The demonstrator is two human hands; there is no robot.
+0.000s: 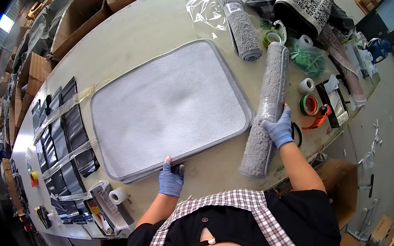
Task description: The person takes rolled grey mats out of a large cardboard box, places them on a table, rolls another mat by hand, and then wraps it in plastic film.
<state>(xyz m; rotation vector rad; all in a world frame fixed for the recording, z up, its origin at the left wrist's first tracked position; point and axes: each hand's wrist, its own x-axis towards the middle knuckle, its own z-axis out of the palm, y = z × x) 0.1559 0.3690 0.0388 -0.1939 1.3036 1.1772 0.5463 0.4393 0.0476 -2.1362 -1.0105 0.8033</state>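
A stack of flat grey mats (169, 105) with rounded corners lies in the middle of the table, its pale textured side up. At its near edge rests my left hand (170, 181) in a blue glove, one bare fingertip over the edge and the thumb apart. My right hand (281, 128), gloved too, grips the middle of a rolled grey plush mat (258, 152) to the right of the stack. A clear band wraps the roll, and my thumb lies across it. Another rolled grey mat (238, 25) lies farther back.
Tape rolls (309, 105), an orange tape dispenser (319, 117) and a white roll (306, 85) sit at the right. Dark plastic packs (76, 128) with clear tape lie at the left. Near them stands a small tray (106, 210). Cardboard boxes (79, 22) line the far left edge.
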